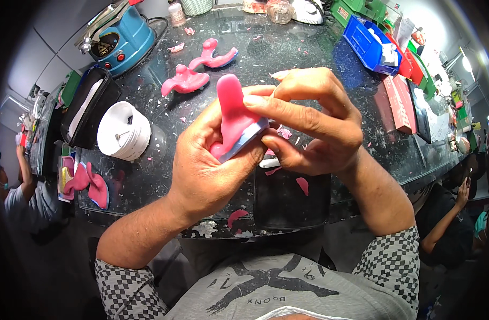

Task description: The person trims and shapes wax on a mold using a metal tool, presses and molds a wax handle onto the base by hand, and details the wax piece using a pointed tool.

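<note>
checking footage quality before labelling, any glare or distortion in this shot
Head view: strong fisheye bend, with the table's near edge curving and the picture's rim falling to black; head view: bright glare washes out the upper right; head view: the pink piece in the left hand looks fairly sharp.

The pink piece [231, 104] looks smooth and waxy, the black tabletop [279, 50] glossy.

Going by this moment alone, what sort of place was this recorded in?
Probably a workshop, perhaps a dental laboratory: there are several pink moulded pieces, a blue machine with red buttons, and a scuffed dark bench scattered with pink scraps.
</note>
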